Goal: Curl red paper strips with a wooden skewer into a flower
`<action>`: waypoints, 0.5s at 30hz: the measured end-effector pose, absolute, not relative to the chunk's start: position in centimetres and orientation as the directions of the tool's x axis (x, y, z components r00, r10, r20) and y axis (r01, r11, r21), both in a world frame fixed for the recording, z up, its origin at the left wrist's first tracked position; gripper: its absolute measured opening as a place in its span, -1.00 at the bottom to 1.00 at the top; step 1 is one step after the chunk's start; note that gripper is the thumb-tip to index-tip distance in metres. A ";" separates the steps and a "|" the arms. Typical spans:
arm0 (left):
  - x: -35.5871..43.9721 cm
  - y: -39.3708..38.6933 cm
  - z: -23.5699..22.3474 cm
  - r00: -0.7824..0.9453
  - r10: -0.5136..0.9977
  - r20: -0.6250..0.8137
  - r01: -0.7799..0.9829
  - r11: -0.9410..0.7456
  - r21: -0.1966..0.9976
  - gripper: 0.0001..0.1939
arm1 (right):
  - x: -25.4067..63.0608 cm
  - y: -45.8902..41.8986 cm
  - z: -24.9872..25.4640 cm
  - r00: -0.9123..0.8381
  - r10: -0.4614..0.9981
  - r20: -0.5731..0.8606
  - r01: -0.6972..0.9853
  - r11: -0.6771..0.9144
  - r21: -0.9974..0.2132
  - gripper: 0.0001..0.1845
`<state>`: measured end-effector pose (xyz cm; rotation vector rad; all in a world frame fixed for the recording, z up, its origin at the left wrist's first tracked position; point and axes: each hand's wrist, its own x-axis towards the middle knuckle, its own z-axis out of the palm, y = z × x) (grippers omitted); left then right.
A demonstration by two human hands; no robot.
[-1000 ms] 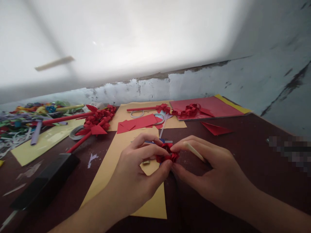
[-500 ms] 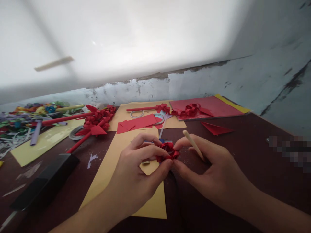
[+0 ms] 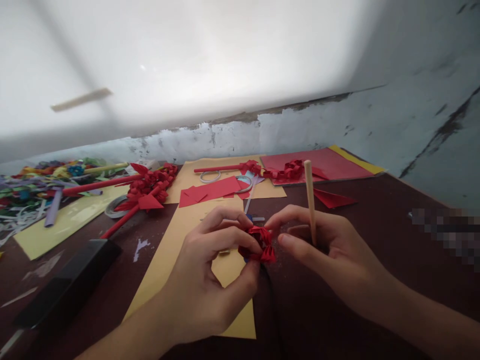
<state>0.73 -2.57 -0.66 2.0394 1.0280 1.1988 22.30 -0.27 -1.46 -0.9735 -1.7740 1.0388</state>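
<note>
Pale stick (image 3: 310, 202) has swung upright over dark tabletop (image 3: 378, 225) by chipped wall (image 3: 234, 136)

The paper (image 3: 267, 253), red and pleated into ruffles, sits pinched between the left hand's (image 3: 212, 272) thumb and fingers, its pleats jutting past them toward the right hand (image 3: 333, 245). The stick (image 3: 310, 200), pale and slender, rises nearly upright from the right-hand grip, lower end hidden.

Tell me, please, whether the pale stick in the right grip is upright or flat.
Nearly upright: the stick rises from the right grip, leaning slightly left.
</note>
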 end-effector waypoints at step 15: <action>0.5 -2.3 -0.6 0.332 0.839 0.431 0.335 -0.533 0.777 -0.79 | 22.1 -0.4 -1.5 -0.386 0.876 0.288 0.181 0.378 -0.908 -0.79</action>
